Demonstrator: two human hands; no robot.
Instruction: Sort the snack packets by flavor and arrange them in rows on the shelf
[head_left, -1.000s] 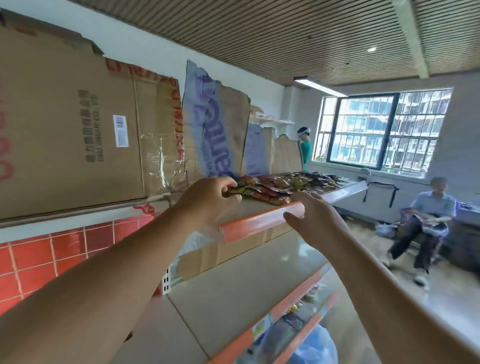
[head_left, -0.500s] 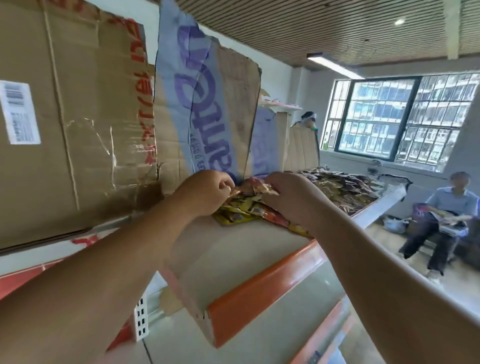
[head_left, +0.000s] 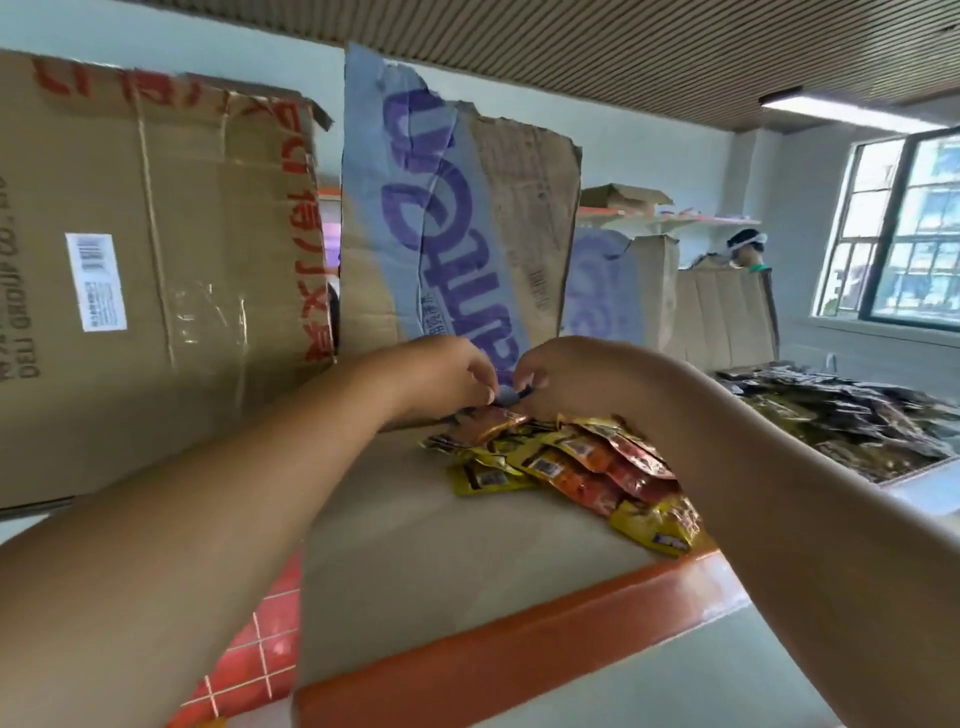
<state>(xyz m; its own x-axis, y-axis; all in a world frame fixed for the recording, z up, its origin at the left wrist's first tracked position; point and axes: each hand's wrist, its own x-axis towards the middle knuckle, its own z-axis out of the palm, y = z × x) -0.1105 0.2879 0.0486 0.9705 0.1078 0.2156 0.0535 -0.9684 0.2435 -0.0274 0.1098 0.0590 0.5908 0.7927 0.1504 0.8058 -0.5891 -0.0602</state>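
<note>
Pinching a small dark packet (head_left: 513, 398) between both hands, at the back edge of the shelf (head_left: 441, 551), right against the cardboard.

- Left hand (head_left: 441, 379): fingers curled, tips on the packet's left end.
- Right hand (head_left: 569, 382): fingers curled, thumb and forefinger on its right end.
- Fingers hide most of the packet, so the print is unreadable.
- Mixed pile (head_left: 571, 467): yellow, orange and red packets lie flat and overlapping on the shelf, just in front of the hands. It runs under the right forearm toward the orange front lip (head_left: 519, 639). Can't tell if the right wrist touches it.
- Dark heap (head_left: 857, 426): brown and black packets further right at about the same height, apart from the mixed pile. Can't tell if it's on the same board.
- Back edge, all upright:
  - Brown sheet (head_left: 156, 270) on the left, with red print and a white barcode label.
  - Purple-lettered sheet (head_left: 452, 234) directly behind the hands.
  - More sheets (head_left: 722, 317) beyond, to the right.
- Red tiles (head_left: 249, 670) sit below the shelf's front left corner.
- Window (head_left: 909, 234) is far right, with a ceiling lamp (head_left: 831, 109) above it.
- A person's head (head_left: 745, 249) shows over the far sheets.
</note>
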